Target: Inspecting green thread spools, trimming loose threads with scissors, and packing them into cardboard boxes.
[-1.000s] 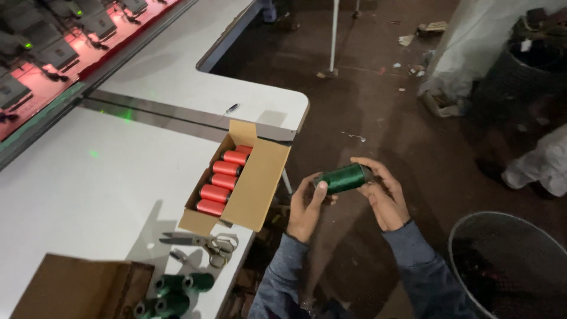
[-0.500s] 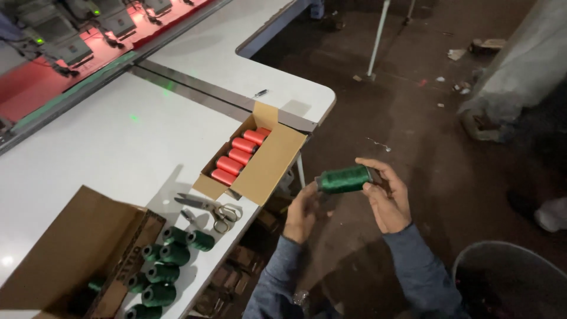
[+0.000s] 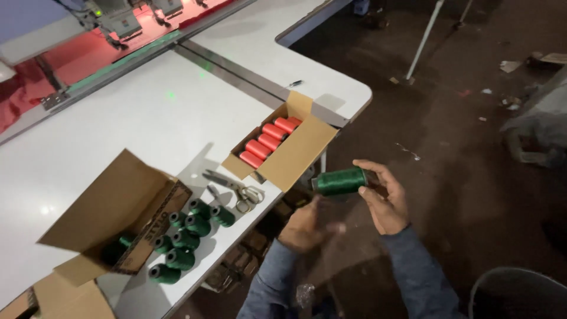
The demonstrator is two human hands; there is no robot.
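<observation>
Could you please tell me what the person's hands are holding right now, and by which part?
The right hand holds a green thread spool by its right end. The left hand is blurred below it and grips nothing.

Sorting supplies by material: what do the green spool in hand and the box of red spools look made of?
Green spool: wound thread, apparently synthetic, judging by its silky sheen. Box: plain brown cardboard, matte, with folded flaps. Red spools: the same glossy wound thread, it seems.
</observation>
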